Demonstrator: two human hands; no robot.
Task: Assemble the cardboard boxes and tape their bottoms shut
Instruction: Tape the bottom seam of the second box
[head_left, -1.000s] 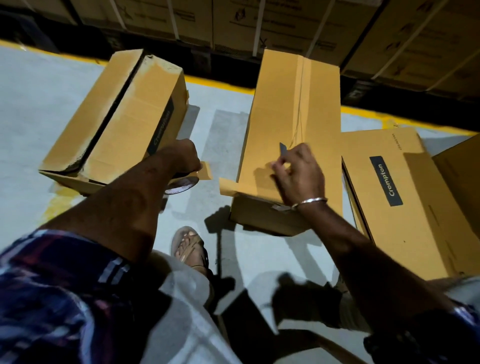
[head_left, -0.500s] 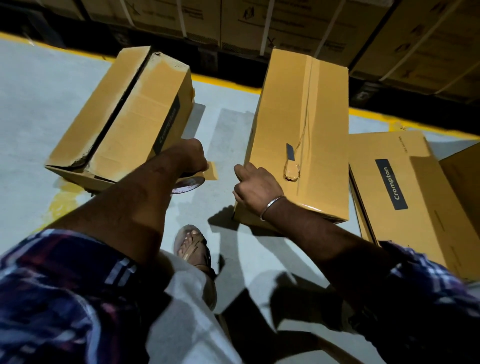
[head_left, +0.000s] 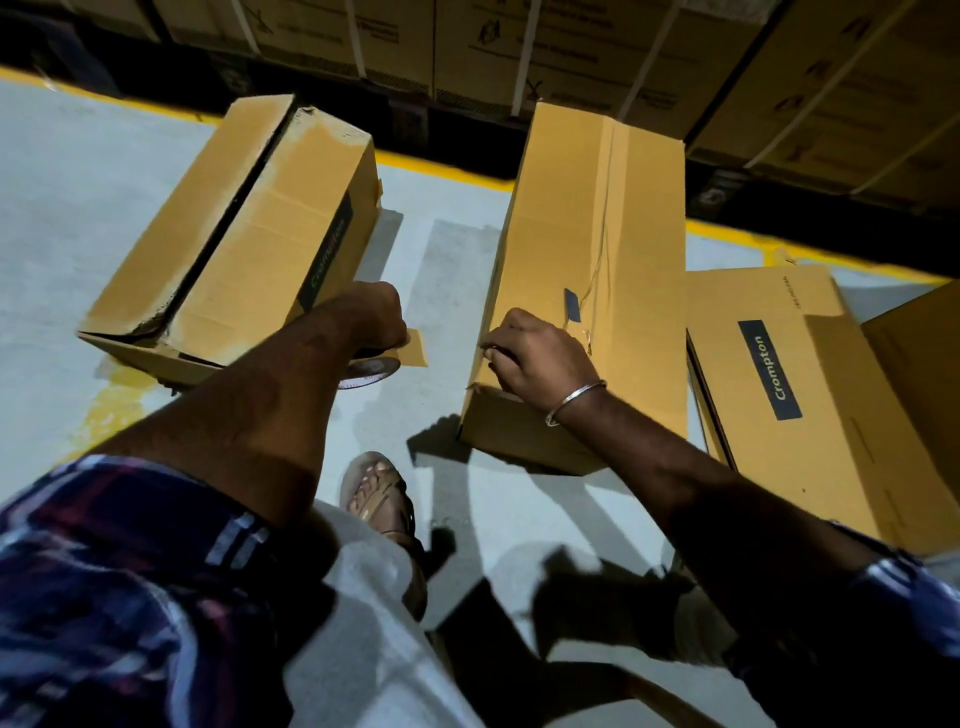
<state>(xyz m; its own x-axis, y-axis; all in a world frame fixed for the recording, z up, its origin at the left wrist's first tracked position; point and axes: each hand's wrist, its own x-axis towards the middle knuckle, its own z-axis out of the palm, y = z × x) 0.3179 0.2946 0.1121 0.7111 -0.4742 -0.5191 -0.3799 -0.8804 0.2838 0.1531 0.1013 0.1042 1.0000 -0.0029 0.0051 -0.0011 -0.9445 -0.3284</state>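
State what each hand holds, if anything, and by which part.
The left hand grips the tape roll from above, round its rim. The right hand pinches the near left edge of the middle box.

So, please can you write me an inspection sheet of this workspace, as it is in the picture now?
Surface: grey concrete floor with a yellow painted line.
Job's things: middle box, seam taped; left box, dark gap along its top; right box, printed Crompton; tape roll.
Clutter: nothing seen.
Hands: left hand grips the tape roll, a loose tape end showing; right hand, fingers curled, at the middle box's near corner.
Cables: nothing seen.
Surroundings: strapped cartons stacked behind; sandalled foot on the floor.
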